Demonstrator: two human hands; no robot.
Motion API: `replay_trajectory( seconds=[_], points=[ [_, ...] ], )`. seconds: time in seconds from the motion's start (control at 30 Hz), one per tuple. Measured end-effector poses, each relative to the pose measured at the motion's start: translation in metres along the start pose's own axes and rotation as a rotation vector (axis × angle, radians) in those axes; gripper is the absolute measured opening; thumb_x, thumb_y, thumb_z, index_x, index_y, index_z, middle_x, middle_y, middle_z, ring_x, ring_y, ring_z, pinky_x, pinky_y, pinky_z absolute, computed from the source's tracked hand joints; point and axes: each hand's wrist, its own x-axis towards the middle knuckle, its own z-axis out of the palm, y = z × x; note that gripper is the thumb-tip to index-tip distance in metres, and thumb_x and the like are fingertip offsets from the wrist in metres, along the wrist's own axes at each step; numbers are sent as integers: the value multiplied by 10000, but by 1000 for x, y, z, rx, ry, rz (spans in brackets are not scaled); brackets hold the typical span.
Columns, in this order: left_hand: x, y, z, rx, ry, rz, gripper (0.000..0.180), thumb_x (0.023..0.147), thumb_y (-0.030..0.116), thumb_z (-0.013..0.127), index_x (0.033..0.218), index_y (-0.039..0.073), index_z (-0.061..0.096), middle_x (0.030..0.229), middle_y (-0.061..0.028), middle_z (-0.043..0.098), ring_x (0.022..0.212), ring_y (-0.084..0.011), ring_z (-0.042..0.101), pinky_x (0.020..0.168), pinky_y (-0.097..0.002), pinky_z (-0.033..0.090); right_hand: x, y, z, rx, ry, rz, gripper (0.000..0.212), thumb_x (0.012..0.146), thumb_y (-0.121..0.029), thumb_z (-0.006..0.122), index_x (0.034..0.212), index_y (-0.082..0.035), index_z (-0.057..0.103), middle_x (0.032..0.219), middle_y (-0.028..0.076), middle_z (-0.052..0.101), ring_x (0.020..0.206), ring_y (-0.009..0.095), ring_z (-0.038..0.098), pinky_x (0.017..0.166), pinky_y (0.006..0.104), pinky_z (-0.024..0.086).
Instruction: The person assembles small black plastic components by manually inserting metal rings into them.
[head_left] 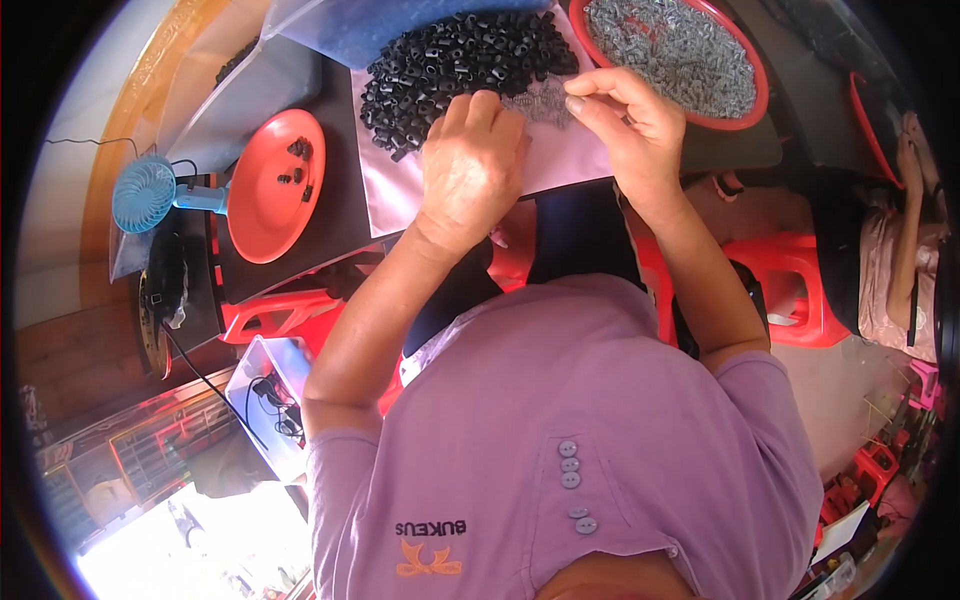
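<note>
A heap of small black tube-like plastic pieces (450, 65) lies on a pale pink cloth (390, 195) in front of me. Beside it sits a small pile of fine metal springs (545, 102). My left hand (472, 165) is at the near edge of the black heap, its fingers curled down; what they hold is hidden under the knuckles. Just right of the small spring pile is my right hand (640, 130), thumb and forefinger tips drawn together in a pinch. Anything between those tips is too small to make out.
At the upper right, a red basin (765, 95) holds many springs. To the left, a red plate (265, 215) carries several black pieces, with a blue fan (145, 195) beside it. Red stools (790, 290) stand below the table. Another person's arm (905, 240) shows far right.
</note>
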Motion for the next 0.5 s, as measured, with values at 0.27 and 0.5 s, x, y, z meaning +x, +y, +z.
replay_trajectory(
  seconds=[0.27, 0.5],
  points=[
    [7, 2, 11, 70, -22, 42, 112, 745, 85, 718, 784, 64, 616, 837, -67, 558, 789, -265, 600, 643, -392, 520, -2, 0, -2, -10, 14, -10, 148, 808, 82, 699, 941, 20, 679, 879, 48, 718, 815, 97, 681, 717, 230, 537],
    [10, 10, 14, 114, -23, 16, 89, 746, 89, 686, 771, 57, 606, 824, -74, 552, 772, -265, 596, 638, -403, 512, -3, 3, -2, 12, 6, 28, 151, 807, 98, 684, 938, 23, 676, 873, 50, 717, 806, 100, 681, 721, 230, 540]
  ],
)
